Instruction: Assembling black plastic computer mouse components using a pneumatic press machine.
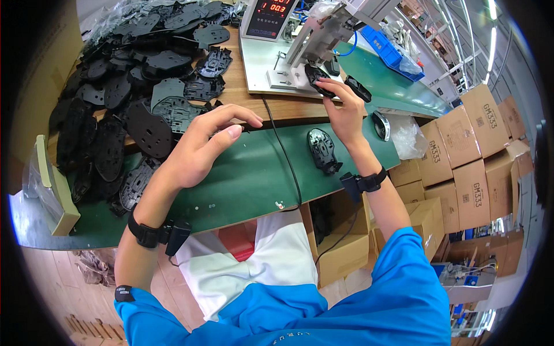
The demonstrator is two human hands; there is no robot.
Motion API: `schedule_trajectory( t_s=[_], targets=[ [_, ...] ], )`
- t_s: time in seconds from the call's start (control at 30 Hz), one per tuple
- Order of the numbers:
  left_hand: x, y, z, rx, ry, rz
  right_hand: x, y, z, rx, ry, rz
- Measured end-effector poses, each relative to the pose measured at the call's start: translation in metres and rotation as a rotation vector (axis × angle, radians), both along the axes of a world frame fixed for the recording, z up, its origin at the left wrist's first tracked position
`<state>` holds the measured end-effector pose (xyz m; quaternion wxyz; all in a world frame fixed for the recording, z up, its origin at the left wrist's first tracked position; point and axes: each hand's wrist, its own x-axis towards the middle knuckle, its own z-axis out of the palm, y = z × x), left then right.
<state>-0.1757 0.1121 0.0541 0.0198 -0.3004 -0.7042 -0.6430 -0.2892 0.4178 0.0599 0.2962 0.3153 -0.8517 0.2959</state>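
At the press fixture, my right hand (345, 112) has its fingertips closed on the near edge of a black plastic mouse shell (316, 78). Another dark mouse part (358, 89) sits just right of those fingers. My left hand (199, 147) hovers over the front of the bench, fingers apart and nothing in them. A mouse base (323, 151) with its inner structure showing lies on the green mat below my right hand. Left of my left hand spreads a heap of black mouse bottom plates and shells (118, 89).
The bench press (309, 43) with a red digital display (271, 12) stands at the back. A black cable (283, 147) crosses the green mat (254, 173). A black-and-silver mouse piece (381, 126), a blue bin (388, 52) and stacked cartons (456, 138) are on the right.
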Motion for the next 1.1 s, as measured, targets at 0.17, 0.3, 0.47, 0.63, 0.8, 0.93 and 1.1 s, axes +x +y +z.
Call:
schedule_trajectory(
  t_s=[0.17, 0.3, 0.47, 0.63, 0.8, 0.93, 1.1],
  targets=[
    [0.001, 0.0, 0.0, -0.019, -0.006, -0.008, -0.003, 0.005, 0.0, 0.015, -0.043, 0.042],
    [0.0, 0.0, -0.002, -0.029, -0.014, -0.006, -0.005, 0.006, -0.003, -0.025, -0.024, 0.06],
    [0.0, 0.0, 0.0, -0.041, -0.015, -0.003, -0.004, 0.008, -0.007, -0.077, -0.091, 0.084],
    [0.0, -0.001, -0.003, -0.038, -0.009, -0.007, -0.003, 0.006, -0.007, -0.085, -0.097, 0.096],
    [0.0, -0.001, -0.001, -0.037, -0.02, -0.004, 0.002, 0.002, -0.006, -0.068, -0.081, 0.11],
    [0.001, 0.0, 0.0, -0.038, -0.021, -0.013, 0.002, 0.002, -0.007, 0.044, 0.044, 0.11],
    [0.001, -0.001, 0.0, -0.046, -0.013, -0.013, 0.005, -0.001, -0.007, 0.006, 0.005, 0.06]
  ],
)
